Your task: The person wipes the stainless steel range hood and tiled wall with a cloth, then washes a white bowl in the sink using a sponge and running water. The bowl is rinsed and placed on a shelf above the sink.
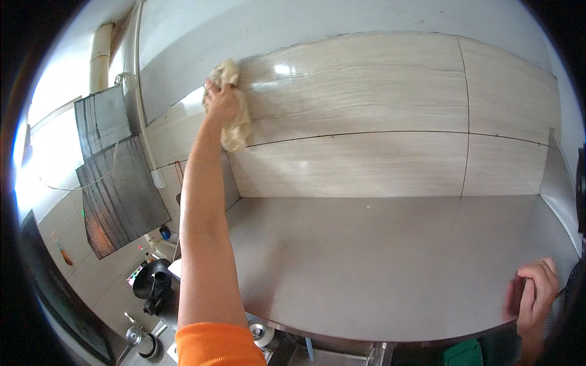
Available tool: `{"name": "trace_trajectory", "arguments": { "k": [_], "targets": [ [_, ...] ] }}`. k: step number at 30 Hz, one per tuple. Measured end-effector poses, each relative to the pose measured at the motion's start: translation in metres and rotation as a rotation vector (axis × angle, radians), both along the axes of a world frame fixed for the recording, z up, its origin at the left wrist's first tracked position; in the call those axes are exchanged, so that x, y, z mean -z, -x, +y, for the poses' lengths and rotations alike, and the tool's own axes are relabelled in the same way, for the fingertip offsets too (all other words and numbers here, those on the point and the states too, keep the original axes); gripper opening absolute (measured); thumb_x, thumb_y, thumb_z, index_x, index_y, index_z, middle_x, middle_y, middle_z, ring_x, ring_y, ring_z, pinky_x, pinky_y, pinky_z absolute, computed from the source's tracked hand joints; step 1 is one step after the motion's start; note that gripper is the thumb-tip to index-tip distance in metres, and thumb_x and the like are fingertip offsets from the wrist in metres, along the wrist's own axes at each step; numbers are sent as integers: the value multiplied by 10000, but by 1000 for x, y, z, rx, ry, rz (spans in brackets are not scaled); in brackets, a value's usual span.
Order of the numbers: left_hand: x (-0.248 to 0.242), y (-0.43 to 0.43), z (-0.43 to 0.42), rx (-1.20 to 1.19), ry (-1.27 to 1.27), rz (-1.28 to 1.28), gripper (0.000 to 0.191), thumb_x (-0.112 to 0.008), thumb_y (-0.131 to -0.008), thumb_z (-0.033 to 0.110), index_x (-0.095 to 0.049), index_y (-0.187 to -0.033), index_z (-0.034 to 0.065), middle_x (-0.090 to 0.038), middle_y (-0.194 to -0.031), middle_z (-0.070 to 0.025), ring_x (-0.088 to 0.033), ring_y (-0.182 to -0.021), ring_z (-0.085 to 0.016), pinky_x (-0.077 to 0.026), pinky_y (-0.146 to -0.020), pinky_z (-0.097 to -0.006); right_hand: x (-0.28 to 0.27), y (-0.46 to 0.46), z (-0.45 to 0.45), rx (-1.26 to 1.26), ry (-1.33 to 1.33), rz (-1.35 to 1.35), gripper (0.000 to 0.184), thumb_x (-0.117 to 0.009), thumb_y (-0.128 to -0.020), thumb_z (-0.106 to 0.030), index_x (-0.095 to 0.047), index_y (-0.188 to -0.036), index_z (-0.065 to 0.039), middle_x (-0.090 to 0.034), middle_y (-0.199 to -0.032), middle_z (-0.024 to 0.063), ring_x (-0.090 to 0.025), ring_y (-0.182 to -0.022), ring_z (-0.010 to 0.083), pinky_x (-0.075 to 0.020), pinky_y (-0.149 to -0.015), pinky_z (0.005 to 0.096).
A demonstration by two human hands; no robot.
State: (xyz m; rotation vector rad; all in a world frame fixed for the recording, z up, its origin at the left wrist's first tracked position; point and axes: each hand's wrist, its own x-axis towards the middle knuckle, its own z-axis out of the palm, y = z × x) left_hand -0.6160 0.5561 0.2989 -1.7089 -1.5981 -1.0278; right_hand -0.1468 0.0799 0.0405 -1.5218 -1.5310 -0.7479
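At the upper left, my left hand presses a crumpled cream cloth against the wall, near the top edge of the pale tiles. The arm, in an orange sleeve, reaches up across the view. Below the tiles spreads a grey metal worktop. At its right front edge is my right hand, its fingers curled in, with no object visible in them. A dark reddish patch beside it looks like its reflection. The palm is hidden.
Metal side panels bound the worktop. Left are a streaked grey panel, a vertical pipe, a black wok and a metal pot. A round metal item and a green object sit below the front edge.
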Motion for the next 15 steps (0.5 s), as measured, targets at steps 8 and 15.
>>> {"name": "trace_trajectory", "arguments": {
  "k": [8, 15],
  "targets": [
    [-5, 46, 59, 383, 55, -710, 546, -597, -817, 242, -508, -1284, -26, -543, -1289, -211, -555, -1154, -270, -430, -997, -417, -7, -3, -7, -6, 50, -86, 146, -517, -763, -151, -572, -781, -17, -555, -716, 152, -515, -668, 306, -409, -613, 419],
    [31, -32, 33, -49, 102, -625, 757, -510, -889, 385, -243, -1463, -31, -245, -1477, -287, -311, -1349, -412, -277, -1110, -489, -13, -9, -8, -7, -88, -198, 173, -578, -722, -195, -625, -797, -46, -619, -918, 133, -584, -787, 297, -478, -713, 406]
  ]
}}
